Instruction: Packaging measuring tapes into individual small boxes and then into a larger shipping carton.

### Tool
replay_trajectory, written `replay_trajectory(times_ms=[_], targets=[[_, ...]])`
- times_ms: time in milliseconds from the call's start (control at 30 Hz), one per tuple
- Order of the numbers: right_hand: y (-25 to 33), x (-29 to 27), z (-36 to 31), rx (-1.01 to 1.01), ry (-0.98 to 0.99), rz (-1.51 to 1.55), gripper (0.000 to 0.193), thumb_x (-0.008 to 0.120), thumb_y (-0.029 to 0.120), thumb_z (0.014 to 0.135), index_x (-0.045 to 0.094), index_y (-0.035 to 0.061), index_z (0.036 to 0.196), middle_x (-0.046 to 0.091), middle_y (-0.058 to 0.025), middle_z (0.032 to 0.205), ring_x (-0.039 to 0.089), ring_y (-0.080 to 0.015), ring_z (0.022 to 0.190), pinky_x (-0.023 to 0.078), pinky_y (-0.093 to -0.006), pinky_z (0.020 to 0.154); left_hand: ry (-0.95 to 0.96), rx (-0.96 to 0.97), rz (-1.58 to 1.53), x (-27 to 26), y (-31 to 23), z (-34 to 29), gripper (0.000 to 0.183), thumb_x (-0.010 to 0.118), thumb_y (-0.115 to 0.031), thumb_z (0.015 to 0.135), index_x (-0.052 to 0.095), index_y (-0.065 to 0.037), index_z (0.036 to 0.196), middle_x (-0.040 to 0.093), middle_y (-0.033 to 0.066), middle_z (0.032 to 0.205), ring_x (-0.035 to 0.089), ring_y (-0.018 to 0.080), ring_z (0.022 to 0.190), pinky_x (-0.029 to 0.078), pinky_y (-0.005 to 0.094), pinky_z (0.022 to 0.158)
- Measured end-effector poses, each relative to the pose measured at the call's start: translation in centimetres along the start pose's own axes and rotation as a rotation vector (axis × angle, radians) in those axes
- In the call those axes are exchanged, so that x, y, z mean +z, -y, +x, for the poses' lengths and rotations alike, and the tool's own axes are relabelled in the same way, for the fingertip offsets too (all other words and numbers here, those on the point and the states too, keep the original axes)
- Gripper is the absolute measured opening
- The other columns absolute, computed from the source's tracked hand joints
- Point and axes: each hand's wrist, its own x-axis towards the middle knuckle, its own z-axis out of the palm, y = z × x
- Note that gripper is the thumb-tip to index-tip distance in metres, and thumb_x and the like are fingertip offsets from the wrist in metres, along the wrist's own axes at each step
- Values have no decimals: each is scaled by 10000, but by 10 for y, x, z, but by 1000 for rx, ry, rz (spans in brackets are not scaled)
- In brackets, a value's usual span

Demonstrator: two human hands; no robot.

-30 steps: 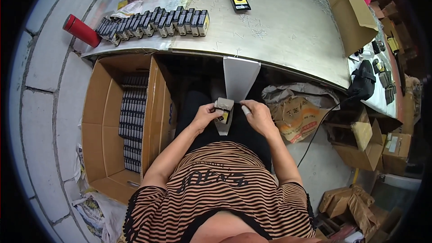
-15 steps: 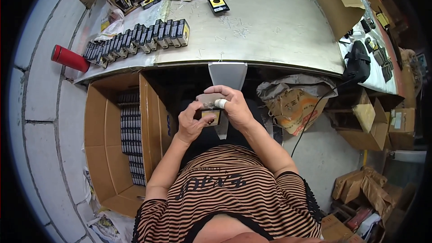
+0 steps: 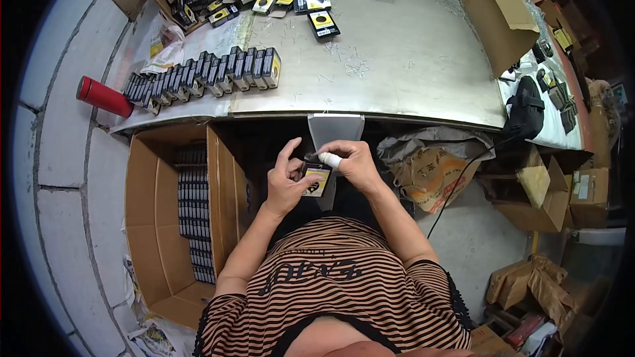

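Observation:
My left hand [image 3: 283, 188] is closed around a small black, yellow and white cardboard box [image 3: 320, 184], its thumb pressed on the printed face. At the box's upper end, the thumb and fingers of my right hand [image 3: 358, 166] are pinched together. A white wrapping [image 3: 329, 159] covers that thumb. Whatever lies between the right fingertips is hidden; it may be the box's flap. Both hands are above my lap, in front of a grey metal chute-like piece [image 3: 336, 127] at the table's edge.
On the table [image 3: 410, 86] stands a row of similar boxes [image 3: 211, 74] beside a red flask [image 3: 104, 96]. More boxes [image 3: 264, 1] are heaped at the back left. An open carton [image 3: 149, 218] of packed boxes is left of my lap; a sack [image 3: 433, 175] lies to the right.
The pale, translucent piece between my hands no longer shows. The box's printed face is more exposed, and my left index finger has lifted. The right fingers have come down to the box's top.

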Motion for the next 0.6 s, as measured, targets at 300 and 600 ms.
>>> replay_trajectory(times_ms=[300,600], targets=[[13,-17,24,-89,98,10,220,677,61,870,713,27,1084,713,-92,1066,644,-139,986,493,-265,906,-21,-18,-198,8,-13,54,280,746,9,790,675,24,1061,693,70,881,642,93,790,529,229,683],[67,-108,186,-366,-229,-576,481,442,-60,756,628,-8,1197,647,-189,1194,612,-282,1133,434,-337,1015,44,583,1306,-34,-82,260,524,651,-79,795,517,-128,1299,509,115,1350,509,319,1220,480,451,882]])
